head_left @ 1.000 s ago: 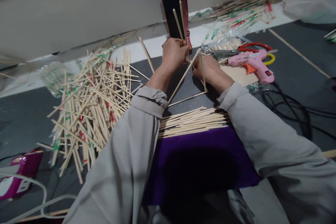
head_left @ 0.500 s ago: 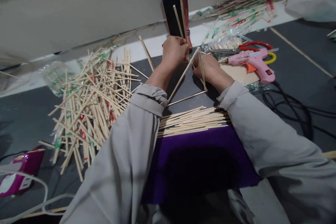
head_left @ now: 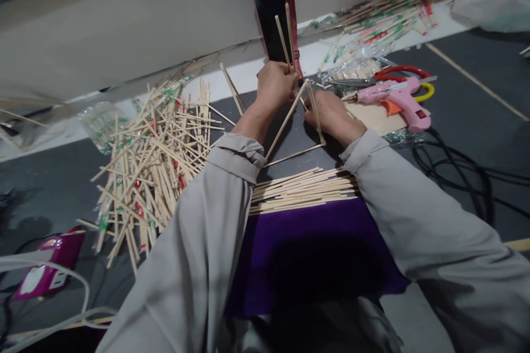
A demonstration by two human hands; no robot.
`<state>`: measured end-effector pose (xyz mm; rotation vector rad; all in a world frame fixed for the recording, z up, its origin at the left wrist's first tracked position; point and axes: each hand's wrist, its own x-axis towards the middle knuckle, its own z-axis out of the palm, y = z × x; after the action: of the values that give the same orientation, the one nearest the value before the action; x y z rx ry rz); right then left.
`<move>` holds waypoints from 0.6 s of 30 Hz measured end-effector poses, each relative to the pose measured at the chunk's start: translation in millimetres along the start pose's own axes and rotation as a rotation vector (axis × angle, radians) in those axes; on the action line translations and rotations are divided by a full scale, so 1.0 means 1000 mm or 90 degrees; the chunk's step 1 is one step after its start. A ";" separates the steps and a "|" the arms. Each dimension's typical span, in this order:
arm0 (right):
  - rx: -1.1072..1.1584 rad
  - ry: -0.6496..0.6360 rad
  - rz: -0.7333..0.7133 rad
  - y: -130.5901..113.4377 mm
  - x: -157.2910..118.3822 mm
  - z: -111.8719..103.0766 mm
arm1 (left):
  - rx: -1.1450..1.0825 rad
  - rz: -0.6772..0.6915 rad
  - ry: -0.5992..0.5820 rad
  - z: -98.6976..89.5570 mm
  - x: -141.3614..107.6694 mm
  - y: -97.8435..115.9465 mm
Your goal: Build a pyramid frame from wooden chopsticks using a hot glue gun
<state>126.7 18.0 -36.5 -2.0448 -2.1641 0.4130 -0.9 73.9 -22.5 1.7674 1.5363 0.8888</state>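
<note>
My left hand (head_left: 275,81) is closed around thin wooden chopsticks (head_left: 282,38), two of which rise above the fingers in a narrow V. To its right, my right hand (head_left: 329,113) is closed, with a pale stick end showing at its fingertips; the near sticks partly cover the fingers. A chopstick frame (head_left: 286,123), joined at a peak and at a lower right corner, stands in front of both hands. Another joined pair of chopsticks (head_left: 232,88) leans up left of my left wrist. The frame's far joints are hidden behind my hands.
A heap of chopsticks (head_left: 159,160) lies at left. Nearer me, a row of chopsticks (head_left: 306,190) borders a purple cloth (head_left: 314,220). At right are a pink glue gun (head_left: 406,96), red-handled scissors (head_left: 403,70) and black cable (head_left: 459,171). A black-and-red bottle (head_left: 271,11) stands behind.
The view has shifted slightly. The frame's peak has tipped a little to the left, and the raised chopsticks sit slightly lower. Both hands keep nearly the same grip.
</note>
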 end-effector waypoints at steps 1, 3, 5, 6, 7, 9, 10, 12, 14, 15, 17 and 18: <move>0.001 -0.002 0.002 0.000 0.002 -0.003 | 0.002 0.002 0.001 0.000 0.000 -0.001; 0.000 0.015 -0.002 -0.001 0.008 -0.009 | 0.011 0.015 0.006 -0.001 0.002 -0.003; 0.001 0.038 -0.018 -0.002 0.019 -0.013 | 0.023 0.037 0.012 -0.002 0.004 -0.005; 0.005 0.046 -0.027 -0.002 0.025 -0.014 | 0.030 0.048 0.016 -0.002 0.005 -0.005; 0.010 0.051 -0.034 -0.002 0.031 -0.014 | 0.036 0.055 0.018 -0.002 0.006 -0.006; 0.022 0.057 -0.040 -0.002 0.042 -0.013 | 0.039 0.055 0.020 -0.001 0.007 -0.006; 0.025 0.058 -0.042 -0.002 0.046 -0.012 | 0.038 0.053 0.018 -0.001 0.006 -0.006; 0.021 0.048 -0.041 -0.001 0.052 -0.010 | 0.032 0.048 0.017 -0.001 0.005 -0.005; 0.016 0.039 -0.038 0.000 0.056 -0.008 | 0.023 0.045 0.018 -0.001 0.004 -0.005; 0.014 0.039 -0.038 0.001 0.057 -0.007 | 0.018 0.039 0.017 -0.001 0.004 -0.005; 0.010 0.049 -0.036 0.002 0.058 -0.005 | 0.008 0.027 0.014 -0.001 0.005 -0.006; 0.009 0.051 -0.037 0.002 0.058 -0.005 | 0.006 0.022 0.012 0.000 0.007 -0.007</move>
<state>125.9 76.1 -37.8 -1.9506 -2.1621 0.3319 -4.5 81.4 -27.8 1.8019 1.5285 0.9181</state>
